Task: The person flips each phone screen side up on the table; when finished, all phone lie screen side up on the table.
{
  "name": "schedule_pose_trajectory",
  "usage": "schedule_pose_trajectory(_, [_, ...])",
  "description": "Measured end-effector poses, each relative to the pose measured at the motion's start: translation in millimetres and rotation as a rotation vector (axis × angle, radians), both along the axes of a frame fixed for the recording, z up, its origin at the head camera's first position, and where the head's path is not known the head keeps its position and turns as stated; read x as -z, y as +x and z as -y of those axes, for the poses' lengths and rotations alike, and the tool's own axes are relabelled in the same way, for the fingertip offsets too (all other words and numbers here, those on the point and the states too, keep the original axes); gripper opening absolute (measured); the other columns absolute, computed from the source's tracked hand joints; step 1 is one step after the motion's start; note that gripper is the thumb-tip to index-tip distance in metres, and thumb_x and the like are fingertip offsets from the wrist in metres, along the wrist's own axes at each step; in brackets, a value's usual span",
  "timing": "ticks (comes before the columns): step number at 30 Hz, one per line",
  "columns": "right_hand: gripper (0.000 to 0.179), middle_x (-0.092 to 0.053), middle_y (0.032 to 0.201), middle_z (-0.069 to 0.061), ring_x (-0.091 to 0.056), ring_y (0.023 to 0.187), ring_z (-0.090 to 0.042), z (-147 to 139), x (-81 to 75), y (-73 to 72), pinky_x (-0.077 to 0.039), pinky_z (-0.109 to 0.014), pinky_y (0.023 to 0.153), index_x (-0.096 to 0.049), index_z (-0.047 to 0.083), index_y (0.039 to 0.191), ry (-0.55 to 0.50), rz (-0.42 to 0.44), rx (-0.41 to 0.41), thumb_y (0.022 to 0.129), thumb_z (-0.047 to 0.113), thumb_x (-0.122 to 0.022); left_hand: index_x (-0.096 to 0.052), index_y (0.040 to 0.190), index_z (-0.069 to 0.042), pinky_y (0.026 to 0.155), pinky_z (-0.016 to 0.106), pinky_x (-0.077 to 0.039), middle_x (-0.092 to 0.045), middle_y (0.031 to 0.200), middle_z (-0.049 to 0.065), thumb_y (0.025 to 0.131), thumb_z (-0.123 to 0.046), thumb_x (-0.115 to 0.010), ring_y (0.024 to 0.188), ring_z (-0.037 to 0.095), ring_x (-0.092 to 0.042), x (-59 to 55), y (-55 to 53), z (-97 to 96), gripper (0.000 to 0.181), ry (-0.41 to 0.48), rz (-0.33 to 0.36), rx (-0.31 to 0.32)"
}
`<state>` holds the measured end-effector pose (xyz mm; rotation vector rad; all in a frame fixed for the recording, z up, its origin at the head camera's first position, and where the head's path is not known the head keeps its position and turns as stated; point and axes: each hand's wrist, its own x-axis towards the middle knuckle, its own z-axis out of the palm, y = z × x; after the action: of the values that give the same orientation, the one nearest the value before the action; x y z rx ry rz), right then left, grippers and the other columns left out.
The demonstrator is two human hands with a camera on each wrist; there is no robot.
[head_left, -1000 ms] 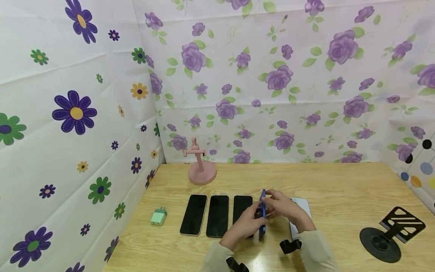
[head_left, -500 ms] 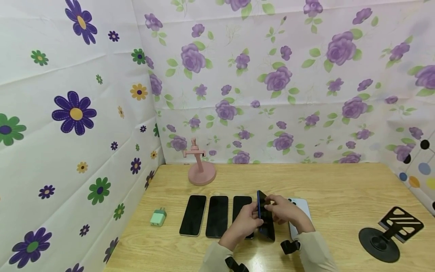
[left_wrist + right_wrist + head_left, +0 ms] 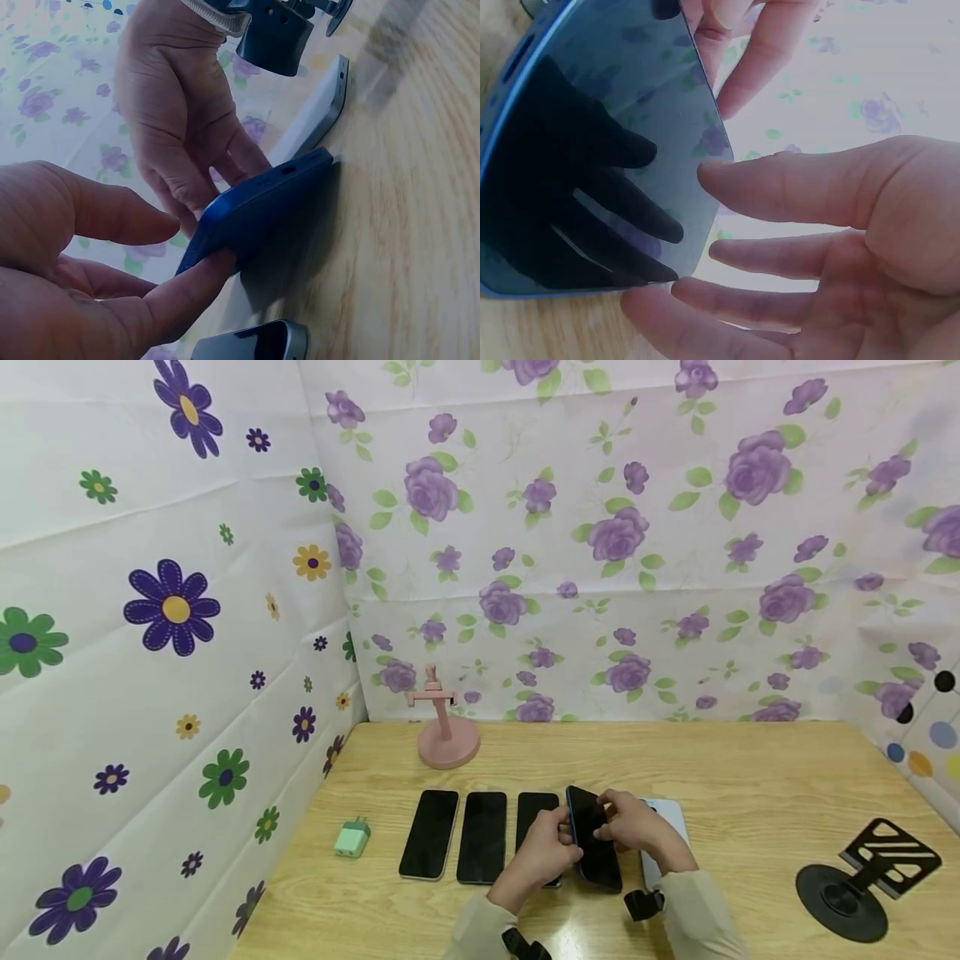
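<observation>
A blue smartphone (image 3: 597, 852) stands tilted over the table, its dark screen facing up and to the right. Along its left edge my left hand (image 3: 542, 850) holds it; in the left wrist view one finger presses the blue back and the thumb is close to the edge. My right hand (image 3: 637, 825) is at the screen side. In the right wrist view its fingers are spread and fairly straight near the glass (image 3: 630, 187), one fingertip at the edge, their dark reflections showing. Left of it lies a black-screened phone (image 3: 531, 810), partly covered by my left hand.
Two more dark phones (image 3: 430, 835) (image 3: 482, 837) lie in the row to the left, beside a green charger plug (image 3: 352, 838). A white phone (image 3: 667, 814) lies partly under my right arm. A pink stand (image 3: 447, 743) is behind, a black stand (image 3: 843, 902) at right.
The blue phone has turned from nearly edge-on to a lower tilt, its screen coming into view and its near end swinging right. Both hands have stayed beside it.
</observation>
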<state>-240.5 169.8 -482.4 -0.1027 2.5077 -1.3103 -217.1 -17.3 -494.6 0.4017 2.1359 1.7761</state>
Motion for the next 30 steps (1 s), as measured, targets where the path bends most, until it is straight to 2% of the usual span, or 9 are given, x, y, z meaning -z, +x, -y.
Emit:
schedule_pose_trajectory(2, [0.051, -0.061, 0.110, -0.025, -0.062, 0.076, -0.027, -0.7, 0.4, -0.1, -0.054, -0.040, 0.064, -0.050, -0.011, 0.133, 0.008, -0.005, 0.001, 0.087, -0.005, -0.070, -0.051, 0.138, 0.008, 0.067, 0.032, -0.051, -0.058, 0.119, 0.021, 0.085, 0.017, -0.060, 0.098, 0.031, -0.066, -1.6, 0.7, 0.4, 0.055, -0.022, -0.017, -0.011])
schedule_pose_trajectory(6, [0.053, -0.062, 0.101, -0.019, -0.059, 0.070, -0.026, -1.3, 1.3, 1.1, -0.051, -0.039, 0.061, -0.049, -0.011, 0.135, 0.013, -0.003, 0.003, 0.087, -0.006, -0.070, -0.038, 0.152, 0.004, 0.077, 0.039, -0.054, -0.054, 0.128, 0.019, 0.084, 0.012, -0.062, 0.107, 0.032, -0.061, -4.7, 3.6, 2.5, 0.072, -0.094, -0.047, -0.049])
schedule_pose_trajectory(15, [0.052, -0.061, 0.104, -0.019, -0.060, 0.076, -0.025, -0.7, -0.1, -0.2, -0.053, -0.041, 0.065, -0.050, -0.011, 0.135, 0.047, -0.015, -0.013, 0.087, -0.004, -0.071, -0.035, 0.154, -0.001, 0.074, 0.036, -0.051, -0.057, 0.135, 0.022, 0.088, 0.004, -0.065, 0.097, 0.017, -0.062, -5.5, 2.3, 5.1, 0.073, -0.160, -0.050, -0.085])
schedule_pose_trajectory(20, [0.052, -0.062, 0.107, -0.021, -0.060, 0.077, -0.025, -0.5, -1.0, -1.1, -0.053, -0.040, 0.065, -0.051, -0.011, 0.134, 0.059, -0.030, -0.015, 0.087, -0.004, -0.071, -0.034, 0.156, -0.003, 0.070, 0.035, -0.047, -0.057, 0.137, 0.024, 0.088, 0.001, -0.065, 0.093, 0.015, -0.062, -4.7, 0.5, 5.5, 0.075, -0.169, -0.047, -0.065])
schedule_pose_trajectory(22, [0.051, -0.062, 0.107, -0.020, -0.059, 0.078, -0.024, -0.5, -1.0, -0.9, -0.052, -0.040, 0.065, -0.051, -0.011, 0.134, 0.068, -0.036, -0.015, 0.087, -0.004, -0.071, -0.033, 0.156, -0.002, 0.069, 0.034, -0.045, -0.058, 0.136, 0.023, 0.088, 0.000, -0.064, 0.086, 0.013, -0.061, -3.3, 0.0, 5.2, 0.075, -0.169, -0.044, -0.056])
schedule_pose_trajectory(25, [0.051, -0.062, 0.106, -0.020, -0.059, 0.078, -0.024, -0.4, -1.1, -0.2, -0.051, -0.039, 0.065, -0.051, -0.011, 0.134, 0.071, -0.037, -0.015, 0.087, -0.004, -0.071, -0.032, 0.156, -0.002, 0.061, 0.030, -0.039, -0.066, 0.110, 0.012, 0.087, 0.001, -0.063, 0.065, 0.010, -0.050, -1.1, -0.5, 3.7, 0.076, -0.172, -0.041, -0.043])
schedule_pose_trajectory(28, [0.051, -0.062, 0.101, -0.019, -0.059, 0.077, -0.024, -0.3, -1.3, 0.4, -0.050, -0.039, 0.064, -0.051, -0.011, 0.133, 0.068, -0.037, -0.012, 0.087, -0.005, -0.071, -0.032, 0.156, -0.002, 0.054, 0.029, -0.034, -0.057, 0.080, 0.004, 0.086, 0.001, -0.062, 0.052, 0.012, -0.041, 0.9, -0.5, 1.7, 0.076, -0.176, -0.040, -0.038])
schedule_pose_trajectory(30, [0.051, -0.062, 0.100, -0.019, -0.059, 0.076, -0.025, -0.5, -1.1, 0.8, -0.051, -0.039, 0.063, -0.051, -0.011, 0.134, 0.068, -0.033, -0.008, 0.087, -0.005, -0.071, -0.033, 0.155, -0.001, 0.054, 0.029, -0.035, -0.053, 0.073, 0.003, 0.086, 0.001, -0.062, 0.050, 0.013, -0.043, 1.9, 0.1, 0.7, 0.076, -0.181, -0.039, -0.036])
